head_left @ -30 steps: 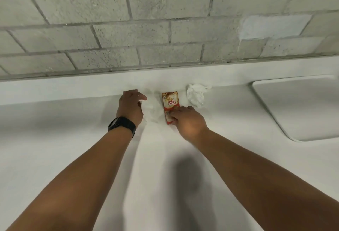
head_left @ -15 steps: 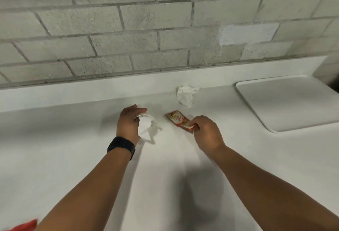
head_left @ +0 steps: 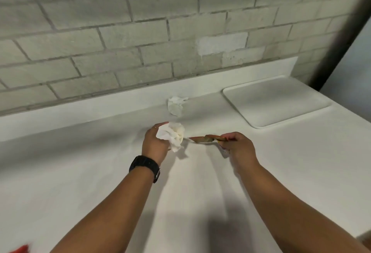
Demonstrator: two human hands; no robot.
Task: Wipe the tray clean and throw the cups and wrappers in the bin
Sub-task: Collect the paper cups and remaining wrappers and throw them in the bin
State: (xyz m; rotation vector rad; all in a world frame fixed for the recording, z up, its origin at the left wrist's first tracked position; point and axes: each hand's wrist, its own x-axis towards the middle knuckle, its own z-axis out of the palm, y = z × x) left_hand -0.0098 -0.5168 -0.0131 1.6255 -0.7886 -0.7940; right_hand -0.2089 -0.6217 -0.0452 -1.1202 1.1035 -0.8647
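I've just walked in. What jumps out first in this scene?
Two bare arms reach over a white counter. The left hand grips a crumpled white cup, and the right hand pinches a red wrapper. Behind them lies a crumpled tissue; a pale tray sits far right.

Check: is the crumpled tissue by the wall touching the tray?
Apart. The head view shows bare white counter between the tissue near the wall and the tray off to its right.
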